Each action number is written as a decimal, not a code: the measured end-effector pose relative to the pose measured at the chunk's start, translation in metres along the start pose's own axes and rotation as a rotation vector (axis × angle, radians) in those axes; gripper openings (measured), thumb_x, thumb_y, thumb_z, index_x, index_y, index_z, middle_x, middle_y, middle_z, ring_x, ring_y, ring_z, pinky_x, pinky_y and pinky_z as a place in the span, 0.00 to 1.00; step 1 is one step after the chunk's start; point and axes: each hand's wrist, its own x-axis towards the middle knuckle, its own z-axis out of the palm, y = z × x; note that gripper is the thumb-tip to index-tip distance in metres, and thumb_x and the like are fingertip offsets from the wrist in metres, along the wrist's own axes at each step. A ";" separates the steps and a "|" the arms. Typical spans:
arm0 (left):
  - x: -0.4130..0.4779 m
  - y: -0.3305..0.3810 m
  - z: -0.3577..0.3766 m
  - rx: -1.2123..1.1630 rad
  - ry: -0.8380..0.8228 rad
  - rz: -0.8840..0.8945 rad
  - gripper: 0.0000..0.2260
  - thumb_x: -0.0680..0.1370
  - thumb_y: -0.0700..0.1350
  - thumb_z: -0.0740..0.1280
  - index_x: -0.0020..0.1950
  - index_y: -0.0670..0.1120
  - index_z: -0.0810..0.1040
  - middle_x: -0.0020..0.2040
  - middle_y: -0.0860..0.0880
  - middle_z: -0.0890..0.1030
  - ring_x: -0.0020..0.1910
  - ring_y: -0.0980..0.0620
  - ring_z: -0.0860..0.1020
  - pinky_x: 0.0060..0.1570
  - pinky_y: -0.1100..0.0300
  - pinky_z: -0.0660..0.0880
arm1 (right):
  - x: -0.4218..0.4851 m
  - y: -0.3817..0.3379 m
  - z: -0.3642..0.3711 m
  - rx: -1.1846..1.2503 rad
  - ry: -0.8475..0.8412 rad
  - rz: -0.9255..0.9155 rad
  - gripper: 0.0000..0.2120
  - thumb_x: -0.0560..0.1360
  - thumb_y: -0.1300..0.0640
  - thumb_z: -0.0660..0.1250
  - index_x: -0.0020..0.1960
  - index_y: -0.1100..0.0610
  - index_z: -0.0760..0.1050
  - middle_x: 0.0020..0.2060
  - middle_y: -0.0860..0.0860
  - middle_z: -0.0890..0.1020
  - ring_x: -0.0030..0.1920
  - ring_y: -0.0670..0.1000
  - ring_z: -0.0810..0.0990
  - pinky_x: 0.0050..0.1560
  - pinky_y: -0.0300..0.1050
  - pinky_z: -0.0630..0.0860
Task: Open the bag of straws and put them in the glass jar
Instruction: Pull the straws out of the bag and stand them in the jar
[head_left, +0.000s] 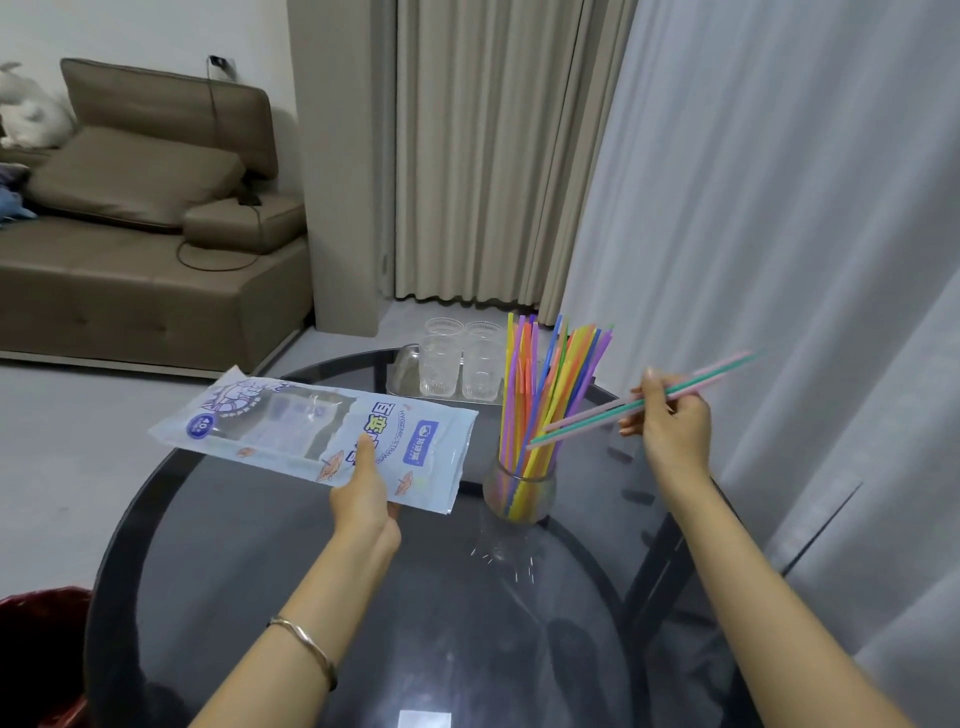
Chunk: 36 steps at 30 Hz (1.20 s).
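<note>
Straws (540, 395) stand bunched in the glass jar (519, 493), which sits on the round dark glass surface (322, 561) just right of centre; their long axes run near upright and fan out toward the top, leaning a little right. Your right hand (670, 426) is raised to the right of the jar, its fingers (649, 395) pinched on two loose straws (644, 402), one pink, one green. These two lie close to level, their long axis running from lower left, near the bunch, up to the right toward the curtain (779, 208). Your left hand (363, 493) holds the straw bag (311, 431) above the surface, thumb pressed on top, the other fingers under it. The bag lies nearly flat, long axis left to right, its right end toward the jar. Two clear cups (462, 364) stand on a tray (402, 374) behind the jar.
</note>
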 end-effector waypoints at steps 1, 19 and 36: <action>0.001 -0.002 0.002 0.004 -0.001 0.001 0.01 0.78 0.48 0.65 0.49 0.52 0.74 0.44 0.54 0.81 0.41 0.55 0.80 0.46 0.55 0.78 | 0.004 -0.001 0.006 -0.042 -0.048 -0.033 0.13 0.79 0.53 0.60 0.41 0.59 0.74 0.28 0.53 0.77 0.23 0.42 0.77 0.27 0.34 0.78; -0.002 -0.005 0.008 0.040 -0.050 0.026 0.02 0.78 0.47 0.65 0.46 0.53 0.75 0.44 0.54 0.81 0.42 0.54 0.80 0.49 0.53 0.77 | 0.008 0.000 0.071 -0.439 -0.230 -0.102 0.17 0.71 0.60 0.72 0.51 0.55 0.65 0.42 0.50 0.74 0.42 0.55 0.79 0.44 0.48 0.78; -0.027 0.022 -0.017 0.683 -0.512 0.091 0.15 0.82 0.54 0.54 0.53 0.51 0.79 0.49 0.50 0.85 0.46 0.53 0.83 0.39 0.60 0.80 | -0.090 0.001 0.045 0.302 -0.483 0.608 0.21 0.73 0.42 0.65 0.60 0.55 0.75 0.49 0.52 0.85 0.46 0.51 0.84 0.45 0.47 0.78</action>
